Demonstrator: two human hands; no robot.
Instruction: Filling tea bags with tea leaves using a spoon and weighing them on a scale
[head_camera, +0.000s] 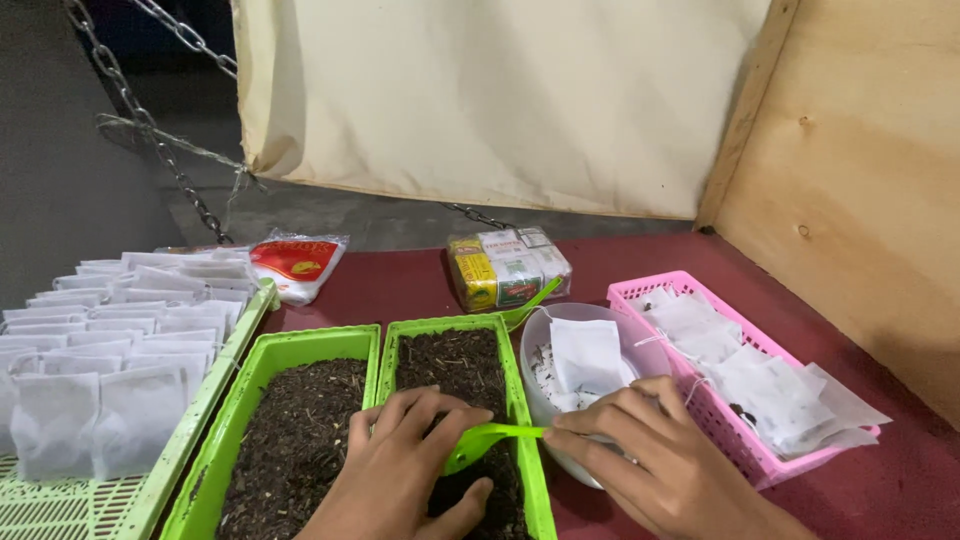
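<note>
Hands meet low in the view over two green trays of dark loose tea. The left hand (400, 470) lies palm down on the tea in the right green tray (520, 400), its fingers curled loosely over the bowl of a green plastic spoon (480, 440), thumb tucked under toward the tea. The right hand (650, 450) pinches the spoon's thin handle between thumb and fingertips, so both hands grip the same spoon, which lies nearly level across the tray's right rim. Just behind the right hand stands a white round bowl (600, 330) holding a small white paper bag (587, 353) and some tea crumbs; a second green spoon (528, 305) leans at its far edge. The left green tray (265, 400) sits touching the right one, also filled with tea. To the right of the bowl is a pink slotted basket (740, 450) stacked with flat white paper bags (760, 385), some hanging over its near end. At far left a pale green rack (190, 430) carries rows of filled white bags (110, 340). At the back of the dark red table (400, 280) lie a red and white packet (297, 262) and a yellow and green packet (507, 265), below a hanging cream cloth (500, 100) and a chain (150, 130).
</note>
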